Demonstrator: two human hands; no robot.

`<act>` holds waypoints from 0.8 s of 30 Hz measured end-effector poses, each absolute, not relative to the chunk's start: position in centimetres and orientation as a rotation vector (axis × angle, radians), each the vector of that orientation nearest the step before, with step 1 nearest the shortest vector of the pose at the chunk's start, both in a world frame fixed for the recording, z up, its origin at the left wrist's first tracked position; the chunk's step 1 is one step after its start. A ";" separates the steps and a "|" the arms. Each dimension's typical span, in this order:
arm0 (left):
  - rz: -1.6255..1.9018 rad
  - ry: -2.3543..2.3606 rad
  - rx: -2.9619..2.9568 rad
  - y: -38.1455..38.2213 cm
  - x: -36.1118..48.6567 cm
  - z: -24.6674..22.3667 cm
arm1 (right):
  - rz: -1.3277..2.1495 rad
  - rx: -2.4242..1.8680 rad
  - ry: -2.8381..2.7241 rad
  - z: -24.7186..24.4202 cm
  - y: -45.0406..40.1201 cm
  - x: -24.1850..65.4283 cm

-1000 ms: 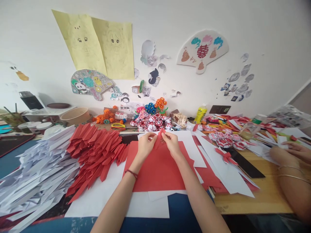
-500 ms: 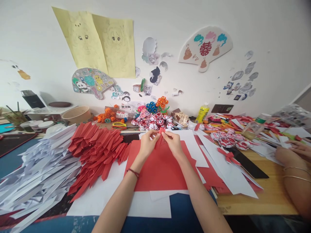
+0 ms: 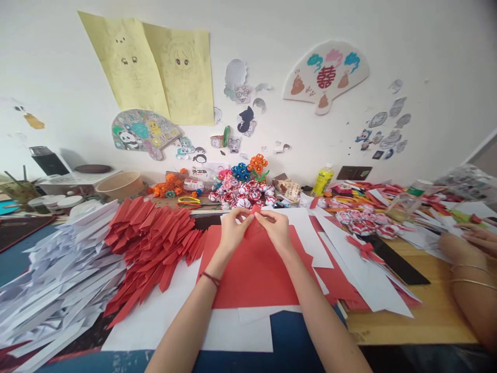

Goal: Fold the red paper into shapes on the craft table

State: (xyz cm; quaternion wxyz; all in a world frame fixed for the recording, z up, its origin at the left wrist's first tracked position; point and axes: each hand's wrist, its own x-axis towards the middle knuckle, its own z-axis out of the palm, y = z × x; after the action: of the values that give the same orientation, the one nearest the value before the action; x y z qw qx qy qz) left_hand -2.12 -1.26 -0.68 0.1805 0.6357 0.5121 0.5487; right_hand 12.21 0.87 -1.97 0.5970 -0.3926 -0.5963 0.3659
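Note:
Both my hands meet over the far edge of a large red sheet (image 3: pixel 256 280). Between my fingertips is a small piece of folded red paper (image 3: pixel 255 210). My left hand (image 3: pixel 235 228) pinches its left side, and my right hand (image 3: pixel 275 228) pinches its right side. White sheets (image 3: pixel 240 331) lie under the red one. To the left is a heap of folded red paper strips (image 3: pixel 151 238), beside a larger heap of folded white strips (image 3: pixel 73 280).
Red-and-white paper flowers (image 3: pixel 248 196) sit just beyond my hands, near yellow-handled scissors (image 3: pixel 189 201). Right of me lie white and red sheets (image 3: pixel 361 264), a black strip (image 3: pixel 396 259) and a plastic container (image 3: pixel 404 207). Another person's hands (image 3: pixel 466 246) are at the far right.
My fingers have shifted slightly around the small red paper, and less of it shows above my fingertips. The whole view has moved a little.

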 end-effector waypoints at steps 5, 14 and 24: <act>1.559 1.427 1.793 -1.2 -2.2 -0.7 | 0.883 -0.876 -1.386 -1.9 0.8 12.2; 1.539 1.367 1.760 -0.9 -2.4 -0.9 | 0.950 -0.838 -1.375 -2.0 0.8 12.3; 1.612 1.385 1.760 -1.5 -2.6 0.1 | 0.988 -0.849 -1.472 -1.6 0.2 12.1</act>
State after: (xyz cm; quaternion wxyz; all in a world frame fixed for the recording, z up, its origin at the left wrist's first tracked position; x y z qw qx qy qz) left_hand -2.64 -1.46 0.06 0.1900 0.6261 0.4930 0.5735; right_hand 12.10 0.20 -1.63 0.5546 -0.3595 -0.6230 0.4183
